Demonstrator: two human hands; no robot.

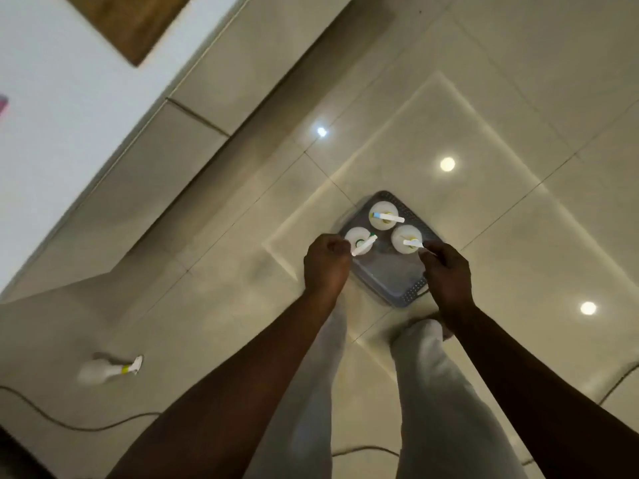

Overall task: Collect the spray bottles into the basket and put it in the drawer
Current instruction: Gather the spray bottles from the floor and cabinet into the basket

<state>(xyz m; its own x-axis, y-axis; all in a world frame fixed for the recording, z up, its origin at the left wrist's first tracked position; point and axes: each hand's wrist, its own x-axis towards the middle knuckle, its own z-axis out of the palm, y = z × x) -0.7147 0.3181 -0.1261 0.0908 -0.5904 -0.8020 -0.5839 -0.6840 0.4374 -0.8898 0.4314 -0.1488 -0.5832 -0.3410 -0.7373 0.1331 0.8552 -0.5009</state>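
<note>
A grey perforated basket (397,281) is in front of my legs, above the glossy tiled floor. Three white spray bottles stand upright in it: one at the back (382,216), one at the left (359,238) and one at the right (406,236). My left hand (326,262) is closed in a fist at the basket's left rim, touching the left bottle's trigger. My right hand (447,274) is closed over the right rim, its fingertips at the right bottle's nozzle. Another white spray bottle (107,369) with a yellow collar lies on its side on the floor, far to the lower left.
A white cabinet or wall (69,98) with a wooden panel (128,22) runs along the upper left. A thin dark cable (69,425) snakes across the floor at the lower left and another passes behind my legs. My legs in light trousers (432,392) stand just below the basket.
</note>
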